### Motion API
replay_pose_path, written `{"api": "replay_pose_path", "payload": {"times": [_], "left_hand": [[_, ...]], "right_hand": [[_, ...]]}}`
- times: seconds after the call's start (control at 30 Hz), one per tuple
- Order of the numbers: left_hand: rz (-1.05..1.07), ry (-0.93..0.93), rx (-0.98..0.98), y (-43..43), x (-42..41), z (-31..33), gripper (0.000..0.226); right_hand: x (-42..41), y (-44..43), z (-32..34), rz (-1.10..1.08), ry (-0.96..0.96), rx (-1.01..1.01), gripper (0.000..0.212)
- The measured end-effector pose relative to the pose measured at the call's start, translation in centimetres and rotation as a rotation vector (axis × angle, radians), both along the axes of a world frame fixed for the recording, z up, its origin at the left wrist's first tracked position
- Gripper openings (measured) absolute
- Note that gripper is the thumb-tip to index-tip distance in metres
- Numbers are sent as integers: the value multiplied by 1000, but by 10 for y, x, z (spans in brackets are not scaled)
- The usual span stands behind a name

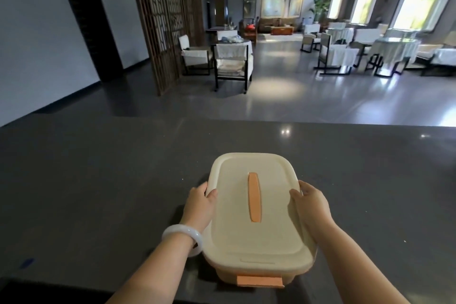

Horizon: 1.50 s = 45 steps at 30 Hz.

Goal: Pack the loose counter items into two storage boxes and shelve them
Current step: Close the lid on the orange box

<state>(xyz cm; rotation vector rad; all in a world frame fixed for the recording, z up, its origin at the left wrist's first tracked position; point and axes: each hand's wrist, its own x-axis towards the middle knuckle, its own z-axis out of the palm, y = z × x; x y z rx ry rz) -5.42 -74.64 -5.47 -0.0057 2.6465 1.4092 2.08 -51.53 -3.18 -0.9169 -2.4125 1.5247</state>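
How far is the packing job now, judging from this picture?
Done, it seems: the counter shows no loose items, and the cream box has its lid on, with the orange latch at the front. In hand: the left hand and right hand grip its two sides. Left: shelving it. No shelf or second box is in view.

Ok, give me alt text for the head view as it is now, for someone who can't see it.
Both hands grip a lidded cream storage box by its sides on a dark counter: left hand, with a white bangle on its wrist, and right hand. The lid has an orange handle, with an orange latch at the box's near end. Beyond is a dining hall.
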Motion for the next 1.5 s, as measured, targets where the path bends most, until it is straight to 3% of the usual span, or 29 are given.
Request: {"api": "replay_pose_path", "payload": {"times": [0.13, 0.3, 0.73, 0.9, 1.13, 1.3, 1.4, 1.47, 1.5], "left_hand": [[-18, -55, 65, 1, 2, -6, 29], [-33, -98, -26, 5, 0, -4, 38], [-15, -261, -24, 4, -13, 17, 29], [-8, -161, -14, 2, -23, 22, 10], [-168, -120, -150, -7, -47, 36, 20], [-129, -44, -94, -12, -43, 29, 29], [-105, 45, -188, -16, -41, 25, 45], [-88, 107, -237, -20, -36, 26, 52], [-81, 151, -254, -23, -31, 27, 53]], "right_hand": [[4, -4, -1, -19, 24, -36, 28], [-1, -1, 3, -16, 37, -108, 23], [-1, 0, -5, -110, -8, -337, 12], [9, -10, -9, -168, 2, -416, 10], [35, -17, -11, -62, -52, -557, 16], [25, -8, 2, 9, -62, -481, 22], [16, 2, 0, 32, -77, -419, 34], [7, 8, -1, -24, -96, -245, 45], [3, 8, -1, -60, -136, -41, 52]]}}
